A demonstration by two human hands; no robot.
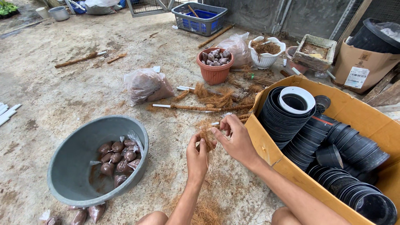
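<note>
On the far left of the concrete floor [62, 96] sits a grey plastic basin [75, 175] holding small clear bags filled with brown material [116, 160], and a few more such bags [89, 212] lie on the floor just beside its near rim. Further right and beyond, a larger clear bag of brown fibre [146, 85] rests near a terracotta-coloured pot [215, 66] full of similar small bags. Between that pot and the person lie coir-wrapped sticks [196, 107] with white ends, their long axes running roughly left to right across the floor. At the centre, the left hand [197, 156] is closed, pinching the lower part of a tuft of coconut fibre [207, 139]; the tuft hangs roughly upright, long axis vertical, loose strands pointing down toward the scattered fibre on the floor. The right hand [235, 137] comes in from the right, fingers curled shut around the top of the same tuft and what looks like a thin white stick end [215, 123] pointing left. Both hands touch the tuft; the right sits slightly higher. Just right of the hands stands a cardboard box [354, 112] packed with nested stacks of black plastic nursery pots [346, 146], one white pot [296, 100] on top.
</note>
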